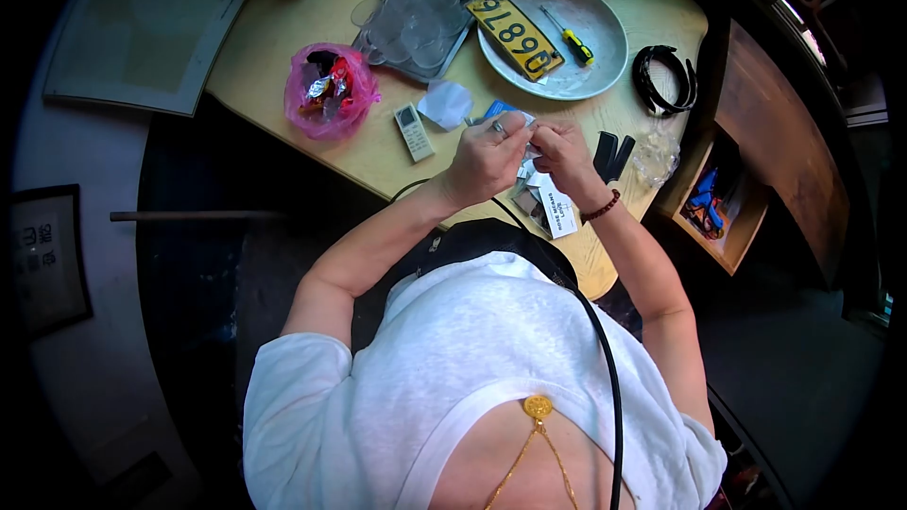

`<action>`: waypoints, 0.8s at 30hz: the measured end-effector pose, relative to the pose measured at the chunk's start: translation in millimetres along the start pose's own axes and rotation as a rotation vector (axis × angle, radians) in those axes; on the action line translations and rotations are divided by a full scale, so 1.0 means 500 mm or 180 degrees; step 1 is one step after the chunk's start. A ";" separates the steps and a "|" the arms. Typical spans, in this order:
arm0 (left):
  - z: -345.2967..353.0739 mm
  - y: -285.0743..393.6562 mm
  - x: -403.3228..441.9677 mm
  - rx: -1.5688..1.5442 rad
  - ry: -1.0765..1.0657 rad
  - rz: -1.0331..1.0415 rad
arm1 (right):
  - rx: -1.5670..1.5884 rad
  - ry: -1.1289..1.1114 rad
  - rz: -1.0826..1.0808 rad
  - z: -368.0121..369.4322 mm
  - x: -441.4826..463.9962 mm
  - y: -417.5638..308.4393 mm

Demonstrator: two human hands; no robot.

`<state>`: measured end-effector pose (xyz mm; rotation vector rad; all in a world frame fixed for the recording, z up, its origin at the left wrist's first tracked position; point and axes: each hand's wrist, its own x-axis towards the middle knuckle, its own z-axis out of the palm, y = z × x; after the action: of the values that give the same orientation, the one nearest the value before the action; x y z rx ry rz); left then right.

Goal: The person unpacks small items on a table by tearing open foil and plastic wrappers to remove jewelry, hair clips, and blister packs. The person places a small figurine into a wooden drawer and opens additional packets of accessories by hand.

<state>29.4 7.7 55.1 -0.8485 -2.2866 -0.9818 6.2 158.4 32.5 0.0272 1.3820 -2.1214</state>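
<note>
Both fists up close together now, and between my left hand [485,161] and my right hand [565,157] I'm pinching one small pale item [529,125], too hidden by my fingers to name; it's right over the table [373,153]. Fingertips curled tight on both sides, one ring on the left, one beaded bracelet [602,207] on the right wrist.

Just below, one printed white card [557,209] lies among some small packets, too overlapped to count. Beside my right hand, two black strip-like pieces [613,157], then one crumple of clear plastic [656,157]. Over on the left side, one remote control [413,132] and one white paper piece [445,105], then one pink bag [331,92] full of wrappers.

Farther out, here's one big round plate [602,17] carrying two things: one yellow number plate [516,36], leaning over the rim, and one screwdriver [576,45]. Left of that, one tray [422,69] heaped with clear round pieces, more than I can count.
</note>
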 end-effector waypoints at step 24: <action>0.123 -0.115 -0.110 -0.1887 0.0936 -0.3684 | -0.0370 0.1210 -0.0717 -0.039 0.033 0.169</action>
<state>13.6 4.8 -43.9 0.5714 -2.1367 -2.1336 28.4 143.6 -51.6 0.2508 1.7999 -2.2983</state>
